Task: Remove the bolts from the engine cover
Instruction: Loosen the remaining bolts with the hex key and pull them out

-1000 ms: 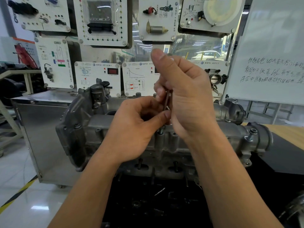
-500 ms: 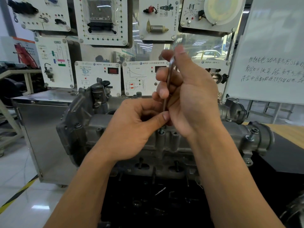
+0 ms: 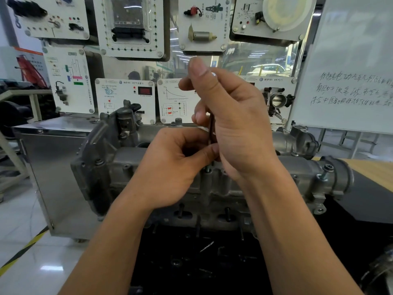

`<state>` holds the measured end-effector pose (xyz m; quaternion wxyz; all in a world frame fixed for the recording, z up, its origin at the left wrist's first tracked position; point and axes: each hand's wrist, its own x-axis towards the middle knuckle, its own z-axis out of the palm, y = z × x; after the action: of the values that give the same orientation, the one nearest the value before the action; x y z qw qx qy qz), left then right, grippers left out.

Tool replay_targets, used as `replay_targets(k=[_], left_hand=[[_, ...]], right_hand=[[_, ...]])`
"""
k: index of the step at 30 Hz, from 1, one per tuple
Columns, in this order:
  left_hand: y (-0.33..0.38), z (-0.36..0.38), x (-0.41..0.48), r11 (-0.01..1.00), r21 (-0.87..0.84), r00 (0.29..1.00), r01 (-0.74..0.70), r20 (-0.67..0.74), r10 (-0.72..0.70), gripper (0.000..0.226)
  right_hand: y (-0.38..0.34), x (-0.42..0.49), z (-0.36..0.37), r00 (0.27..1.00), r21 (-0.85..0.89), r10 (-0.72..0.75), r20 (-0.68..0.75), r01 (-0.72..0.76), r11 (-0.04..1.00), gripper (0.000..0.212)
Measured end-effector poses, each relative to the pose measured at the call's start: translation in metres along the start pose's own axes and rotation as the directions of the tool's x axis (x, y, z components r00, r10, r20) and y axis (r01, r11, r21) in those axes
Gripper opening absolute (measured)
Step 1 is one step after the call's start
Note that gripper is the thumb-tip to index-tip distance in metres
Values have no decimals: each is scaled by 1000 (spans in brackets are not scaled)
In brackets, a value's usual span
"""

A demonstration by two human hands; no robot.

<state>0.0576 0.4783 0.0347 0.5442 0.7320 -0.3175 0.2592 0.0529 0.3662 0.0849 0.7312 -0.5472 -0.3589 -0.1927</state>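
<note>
Backing out one bolt at the near edge of the engine cover [image 3: 297, 173].

Over the cover's middle, the right hand [image 3: 236, 124] was curled round the upper shaft of a thin dark tool [image 3: 211, 128] (a hex key, by its look), held upright, while the left hand [image 3: 170, 167] pinched its lower end. The bolt [image 3: 207, 169] stood just under the left thumb, partly raised from its boss. It likely needed more turns, with the tool kept seated, before lifting free.
</note>
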Motion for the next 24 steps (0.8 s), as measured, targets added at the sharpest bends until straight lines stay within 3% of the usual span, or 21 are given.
replay_targets(k=[6,9,13,16,20,24], left_hand=[[2,3,0,999,-14,999,-29,-33,29,22],[4,3,0,998,-5,998,-60,-34,60,33],[8,4,0,998,-42,999,-47,20,48,28],[4,3,0,999,7,999,-45,-15,45,38],[-1,3,0,1000,-29,999,-10,-49,8,13],[-2,0,0,1000,-22,999,21,-34,-22,11]], right_hand=[[1,-3,3,996,36,-34,-86,37,999,8],[1,-7,9,996,36,-62,-67,64,997,7],[0,-9,14,989,9,-102,-107,103,995,15],[0,-7,12,986,70,-111,-123,120,990,9],[0,-6,7,994,263,-19,-109,47,964,25],[-2,-2,1,994,358,80,-76,-47,932,20]])
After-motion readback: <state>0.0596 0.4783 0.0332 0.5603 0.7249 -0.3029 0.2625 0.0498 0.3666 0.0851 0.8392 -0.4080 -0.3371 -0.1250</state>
